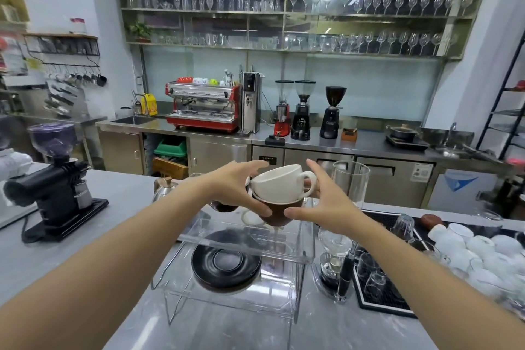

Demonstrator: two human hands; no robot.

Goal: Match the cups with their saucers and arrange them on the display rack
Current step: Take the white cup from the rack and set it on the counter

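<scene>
A white cup sits tilted inside a brown cup, and both are held above the clear acrylic display rack. My left hand grips the stack from the left, thumb on the brown cup. My right hand grips it from the right, thumb under the brown cup, fingers behind the white cup's handle. A stack of dark saucers lies on a lower tier of the rack. A white saucer and another brown cup show behind my left hand.
A black grinder stands on the counter at left. A metal kettle sits behind the rack. A tall glass, a siphon brewer and a black mat with glasses are to the right, with white cups beyond.
</scene>
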